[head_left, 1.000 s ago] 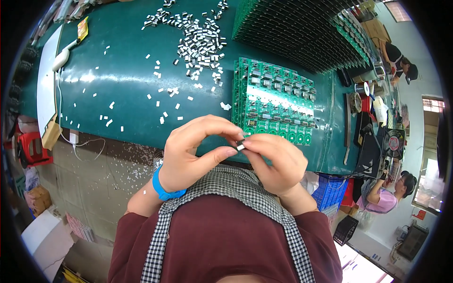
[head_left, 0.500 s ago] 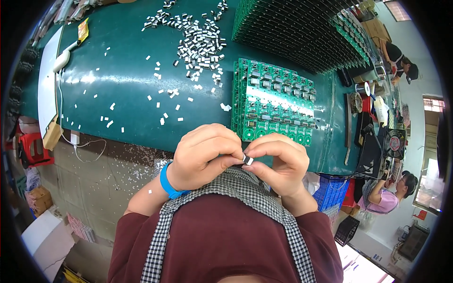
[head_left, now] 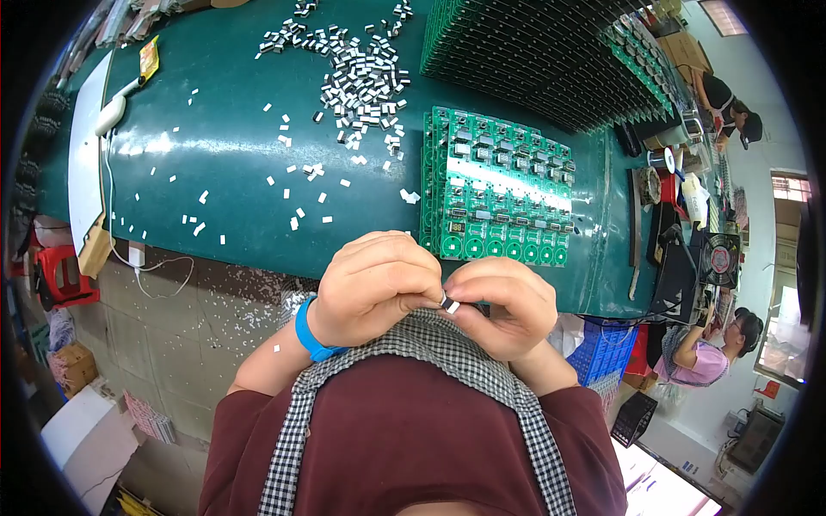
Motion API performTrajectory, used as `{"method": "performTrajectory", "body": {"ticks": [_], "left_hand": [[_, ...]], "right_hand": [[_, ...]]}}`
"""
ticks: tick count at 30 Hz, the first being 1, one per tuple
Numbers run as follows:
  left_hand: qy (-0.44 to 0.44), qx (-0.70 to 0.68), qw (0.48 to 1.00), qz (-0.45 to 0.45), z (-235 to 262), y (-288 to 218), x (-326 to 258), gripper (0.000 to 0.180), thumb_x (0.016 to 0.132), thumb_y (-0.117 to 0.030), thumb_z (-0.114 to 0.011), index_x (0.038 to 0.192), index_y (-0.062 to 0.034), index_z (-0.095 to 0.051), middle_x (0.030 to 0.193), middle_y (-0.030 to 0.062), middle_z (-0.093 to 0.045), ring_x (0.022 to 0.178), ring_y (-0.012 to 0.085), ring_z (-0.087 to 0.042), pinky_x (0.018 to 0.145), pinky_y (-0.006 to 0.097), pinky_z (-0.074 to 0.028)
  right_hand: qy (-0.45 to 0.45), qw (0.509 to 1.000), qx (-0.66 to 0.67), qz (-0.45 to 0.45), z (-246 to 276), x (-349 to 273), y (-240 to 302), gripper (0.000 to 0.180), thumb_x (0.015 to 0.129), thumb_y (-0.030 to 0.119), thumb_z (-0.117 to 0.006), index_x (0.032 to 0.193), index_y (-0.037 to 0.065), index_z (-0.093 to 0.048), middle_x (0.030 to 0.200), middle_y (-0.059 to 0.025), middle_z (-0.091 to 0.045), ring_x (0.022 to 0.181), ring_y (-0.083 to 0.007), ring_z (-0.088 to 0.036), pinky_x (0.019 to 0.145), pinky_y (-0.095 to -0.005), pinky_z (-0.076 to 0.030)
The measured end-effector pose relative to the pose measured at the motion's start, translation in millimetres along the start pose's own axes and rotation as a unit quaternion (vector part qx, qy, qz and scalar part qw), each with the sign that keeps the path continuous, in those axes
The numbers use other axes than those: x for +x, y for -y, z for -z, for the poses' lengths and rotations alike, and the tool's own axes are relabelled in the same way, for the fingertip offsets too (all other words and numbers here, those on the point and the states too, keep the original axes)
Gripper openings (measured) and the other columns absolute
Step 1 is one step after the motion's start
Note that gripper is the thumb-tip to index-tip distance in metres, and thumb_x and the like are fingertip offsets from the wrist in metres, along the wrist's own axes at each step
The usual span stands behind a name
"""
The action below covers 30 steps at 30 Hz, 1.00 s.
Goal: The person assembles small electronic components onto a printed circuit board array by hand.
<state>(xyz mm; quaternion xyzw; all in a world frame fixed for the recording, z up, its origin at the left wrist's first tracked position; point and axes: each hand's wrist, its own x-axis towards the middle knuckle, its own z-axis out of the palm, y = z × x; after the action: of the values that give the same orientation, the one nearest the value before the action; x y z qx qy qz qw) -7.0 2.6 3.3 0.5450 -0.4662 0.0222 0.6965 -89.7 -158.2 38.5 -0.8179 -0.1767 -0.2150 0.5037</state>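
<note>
Small silvery metal part (head_left: 449, 303) pinched between fingers of left hand (head_left: 379, 279) and right hand (head_left: 508, 301), held off the worktop's (head_left: 224, 129) near edge, just below green circuit-board panel (head_left: 495, 185); long axis unclear.

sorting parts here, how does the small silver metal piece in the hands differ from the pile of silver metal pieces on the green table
The small silver metal piece is single and pinched between left hand and right hand; the pile of silver metal pieces is many, lying loose and untouched on the green table. Both look shiny and similarly small.
</note>
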Motion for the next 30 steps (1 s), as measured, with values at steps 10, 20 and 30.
{"method": "performTrajectory", "body": {"ticks": [10,20,30], "left_hand": [[0.019,-0.044,0.996,0.078,1,-3,-3,0.017,0.07,-0.001,-0.072,0.084,-0.0032,-0.063,0.083,0.0091,-0.063,0.074,0.0243,-0.062,0.064,0.031,-0.049],[-0.008,0.102,0.995,-0.012,-1,-2,-1,0.022,0.065,-0.005,-0.077,0.085,-0.0039,-0.068,0.078,0.0068,-0.065,0.067,0.0217,-0.063,0.06,0.03,-0.05],[-0.002,0.139,0.99,-0.005,2,-3,0,0.014,0.069,-0.004,-0.073,0.079,-0.0055,-0.064,0.077,0.0066,-0.062,0.066,0.0224,-0.061,0.056,0.031,-0.048]], "right_hand": [[0.019,0.999,-0.041,-0.012,5,3,2,0.023,0.066,0.0,-0.076,0.086,0.002,-0.067,0.086,-0.0092,-0.065,0.069,-0.0202,-0.065,0.059,-0.0278,-0.053],[-0.016,0.992,-0.122,-0.008,5,-2,9,0.025,0.064,-0.001,-0.077,0.087,0.002,-0.067,0.085,-0.0101,-0.067,0.072,-0.0206,-0.067,0.061,-0.0275,-0.056],[-0.015,0.994,-0.104,-0.012,9,-1,7,0.023,0.066,-0.005,-0.074,0.087,0.0,-0.066,0.087,-0.0115,-0.066,0.075,-0.0208,-0.067,0.063,-0.0274,-0.055]]}}
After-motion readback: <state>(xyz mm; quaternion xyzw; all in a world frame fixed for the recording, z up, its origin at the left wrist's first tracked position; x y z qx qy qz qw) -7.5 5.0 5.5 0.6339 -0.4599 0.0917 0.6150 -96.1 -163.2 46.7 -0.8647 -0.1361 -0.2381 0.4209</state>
